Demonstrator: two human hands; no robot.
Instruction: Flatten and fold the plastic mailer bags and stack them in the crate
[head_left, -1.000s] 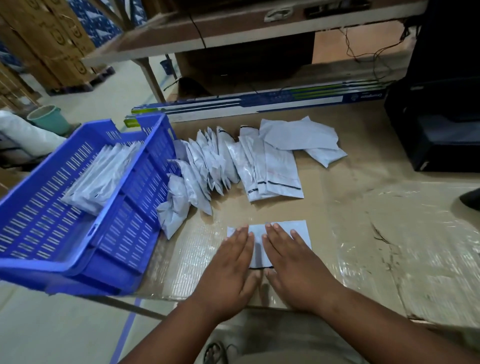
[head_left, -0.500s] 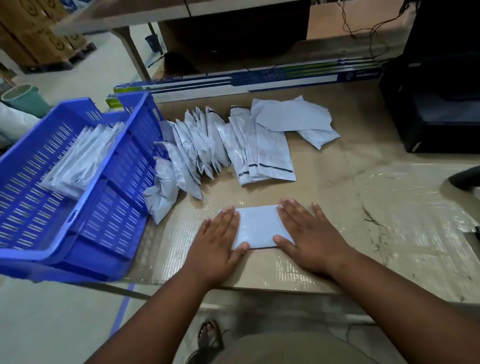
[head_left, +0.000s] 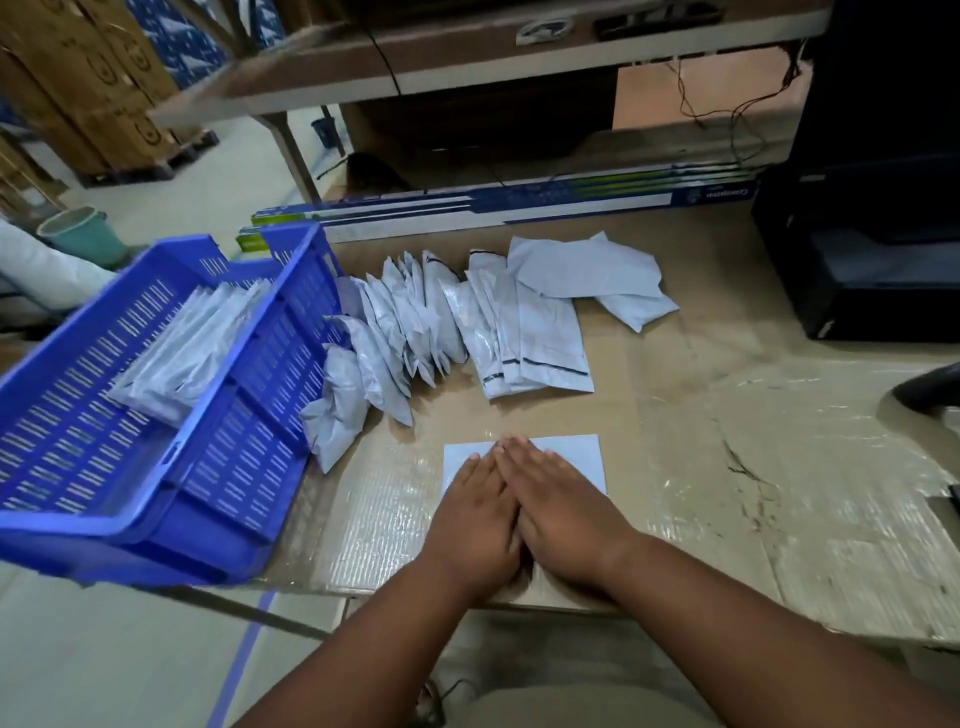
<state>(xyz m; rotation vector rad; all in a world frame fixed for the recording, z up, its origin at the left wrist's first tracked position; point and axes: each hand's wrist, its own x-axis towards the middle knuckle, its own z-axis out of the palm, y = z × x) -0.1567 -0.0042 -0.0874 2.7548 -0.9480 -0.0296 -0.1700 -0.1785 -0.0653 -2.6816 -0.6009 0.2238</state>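
Observation:
A folded white mailer bag (head_left: 579, 458) lies flat on the table's near middle. My left hand (head_left: 475, 512) and my right hand (head_left: 558, 506) press on it side by side, fingers straight, touching each other at the bag's centre. Behind it a row of several unfolded white mailer bags (head_left: 467, 322) fans across the table. At the left stands the blue slotted crate (head_left: 249, 436), tilted over the table's edge, with a stack of folded bags (head_left: 182, 348) inside.
The table (head_left: 753, 467) is covered in taped cardboard. A long blue-and-white carton (head_left: 519, 205) lies along the back. A black machine (head_left: 872, 218) stands at the right. A shelf frame and cardboard boxes (head_left: 88, 78) rise behind; a green bucket (head_left: 83, 236) sits on the floor.
My hands were spread to the bag's left and right ends half a second ago; now they have slid back together at its middle. The view has tilted up slightly.

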